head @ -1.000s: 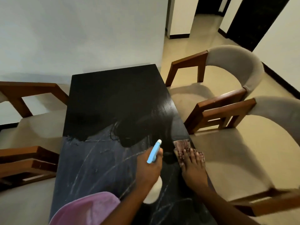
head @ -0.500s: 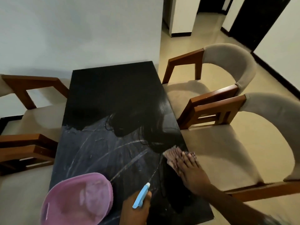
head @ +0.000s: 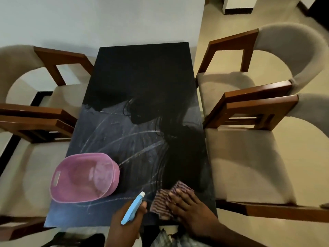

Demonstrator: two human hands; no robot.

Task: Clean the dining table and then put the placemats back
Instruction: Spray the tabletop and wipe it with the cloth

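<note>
Dining corner, head view. Pale grey wall (head: 89,18) at the back; cream floor (head: 210,24) at far right.

- Black rectangular desk (head: 142,77): long axis runs away from the viewer. Near half carries whitish wipe streaks, far half is plain dark.
- Beige upholstered chairs with brown wooden frames (head: 249,166): two along each long side, close to the desk edges.
- Pink oval plastic basket (head: 83,177): upright on the near-left part of the desk, with slotted handles at both ends.
- Light-blue spray bottle (head: 133,207): gripped in the left hand (head: 122,223) with fingers curled round it, nozzle pointing away over the near edge. Bottle body is hidden.
- Brown-and-white striped cloth (head: 163,198): lies on the near-right part of the desk, just beside the nozzle.
- Right hand (head: 192,211): flat on the cloth, fingers straight, pressing it to the desk.
- Hands: near each other, with the cloth's edge between them.
</note>
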